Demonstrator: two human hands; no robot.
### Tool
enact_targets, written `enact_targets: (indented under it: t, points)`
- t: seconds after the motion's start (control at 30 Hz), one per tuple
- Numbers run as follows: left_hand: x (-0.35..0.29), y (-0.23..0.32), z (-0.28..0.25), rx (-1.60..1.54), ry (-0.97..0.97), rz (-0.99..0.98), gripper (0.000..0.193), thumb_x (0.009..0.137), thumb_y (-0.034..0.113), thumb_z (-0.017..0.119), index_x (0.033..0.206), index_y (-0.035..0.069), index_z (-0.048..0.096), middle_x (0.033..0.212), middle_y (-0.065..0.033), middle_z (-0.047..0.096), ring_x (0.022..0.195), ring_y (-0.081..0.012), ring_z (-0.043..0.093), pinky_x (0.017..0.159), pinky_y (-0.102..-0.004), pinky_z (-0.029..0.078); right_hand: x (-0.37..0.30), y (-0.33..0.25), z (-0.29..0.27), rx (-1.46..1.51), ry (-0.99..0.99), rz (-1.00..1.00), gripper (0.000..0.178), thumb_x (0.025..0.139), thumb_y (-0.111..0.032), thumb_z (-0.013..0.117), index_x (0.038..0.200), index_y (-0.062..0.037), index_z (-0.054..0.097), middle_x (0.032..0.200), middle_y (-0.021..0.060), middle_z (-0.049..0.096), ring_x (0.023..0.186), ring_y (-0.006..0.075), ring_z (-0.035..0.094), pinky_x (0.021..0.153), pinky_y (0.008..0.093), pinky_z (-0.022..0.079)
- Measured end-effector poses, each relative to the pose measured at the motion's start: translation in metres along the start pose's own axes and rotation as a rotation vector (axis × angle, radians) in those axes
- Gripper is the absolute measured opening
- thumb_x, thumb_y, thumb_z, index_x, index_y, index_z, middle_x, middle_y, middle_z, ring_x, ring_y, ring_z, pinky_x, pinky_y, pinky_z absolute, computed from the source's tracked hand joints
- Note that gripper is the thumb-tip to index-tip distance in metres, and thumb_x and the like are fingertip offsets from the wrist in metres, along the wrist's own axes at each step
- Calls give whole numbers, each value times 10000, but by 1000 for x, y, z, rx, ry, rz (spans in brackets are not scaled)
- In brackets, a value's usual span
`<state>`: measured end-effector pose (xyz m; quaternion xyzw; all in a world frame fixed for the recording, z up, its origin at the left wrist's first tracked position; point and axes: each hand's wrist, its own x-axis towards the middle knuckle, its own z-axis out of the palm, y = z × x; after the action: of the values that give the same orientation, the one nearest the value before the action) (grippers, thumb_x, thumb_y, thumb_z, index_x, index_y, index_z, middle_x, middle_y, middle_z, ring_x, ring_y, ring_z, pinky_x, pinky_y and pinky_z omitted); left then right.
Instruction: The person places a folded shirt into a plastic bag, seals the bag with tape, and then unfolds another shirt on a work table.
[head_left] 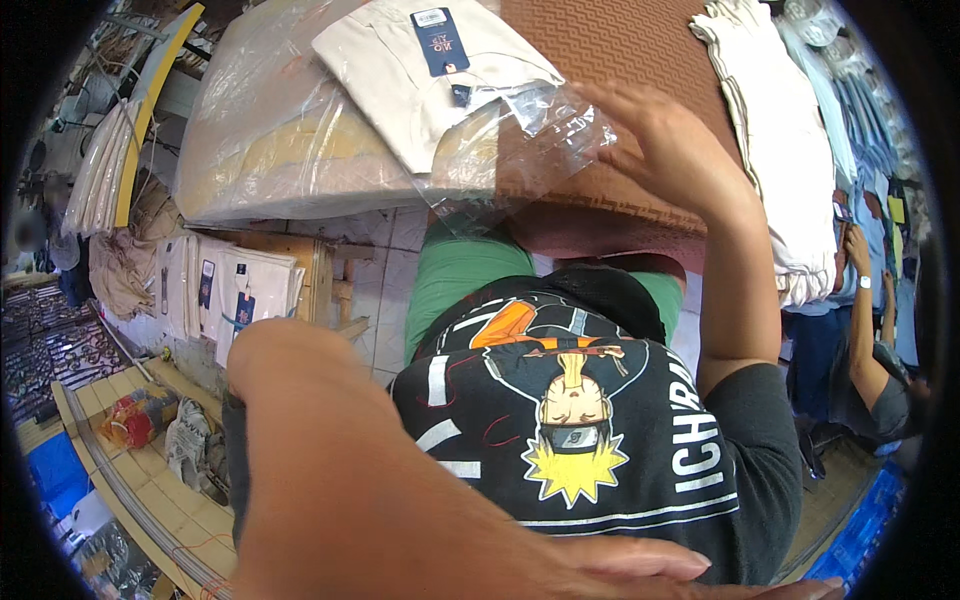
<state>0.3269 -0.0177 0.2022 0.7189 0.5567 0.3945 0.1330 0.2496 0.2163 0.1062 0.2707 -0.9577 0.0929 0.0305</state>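
The right hand (665, 140), grip spread wide, is at the clear plastic (530, 135) overlapping a folded cream garment (395, 85) on the tabletop (590, 35), while the cropped left hand (640, 572) has a grip I cannot tell

Your folded garment (415, 100) is cream, its tag (440, 42) navy; your tabletop (610, 35) is brown with a geometric pattern, your shorts (463, 272) green.

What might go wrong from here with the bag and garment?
The clear plastic bag overhangs the padded surface with a brown patterned cover, so it may slip off. It overlaps the folded cream garment; a careless tug by the right hand might disturb the fold. The left hand, cut off by the picture's lower edge, may go untracked.
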Motion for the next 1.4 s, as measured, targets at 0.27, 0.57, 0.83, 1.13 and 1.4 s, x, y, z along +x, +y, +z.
enact_targets:
  t: [0.27, 0.57, 0.83, 1.13, 1.4]
  points:
    - [-55, -37, -51, -32, 159, -155, 571, 898, 417, 465, 1257, -24, 518, 1348, -178, 471, 1294, -300, 398, 1035, -410, 330, 74, 22, 7, 119, 267, -47, 396, 841, -309, 625, 1121, -29, 606, 1089, 224, 601, 1007, 381, 571, 879, 427, 449]
    - [-129, -265, -61, 819, 910, -1414, 623, 927, 410, 443, 1408, 33, 325, 1460, -242, 265, 1373, -421, 175, 1089, -563, 154, 257, 10, 112, 190, 524, -168, 437, 910, -276, 503, 1291, -65, 475, 1342, 172, 454, 1267, 370, 393, 1009, 497, 346]
    - [-155, -272, -26, 799, 749, -1691, 935, 842, 596, 499, 1455, -1, 122, 1524, -215, 58, 1403, -409, 10, 1076, -611, 69, 242, 12, 160, 145, 200, 4, 563, 932, -479, 401, 1415, -194, 342, 1485, 96, 293, 1379, 337, 227, 1082, 554, 199]
    - [-226, -264, -92, 722, 1039, -1452, 632, 870, 502, 507, 1375, 132, 414, 1473, -182, 270, 1381, -418, 138, 1098, -556, 103, 202, -3, 90, 392, 378, -119, 157, 792, -150, 643, 896, -37, 673, 919, 148, 628, 882, 344, 586, 785, 400, 467]
    - [-177, -228, -64, 718, 978, -1133, 304, 824, 224, 628, 1105, 111, 620, 1231, -144, 533, 1183, -332, 456, 994, -421, 354, 129, -30, 78, 459, 136, -21, 133, 798, -139, 639, 893, -51, 673, 875, 121, 623, 818, 317, 609, 734, 391, 488]
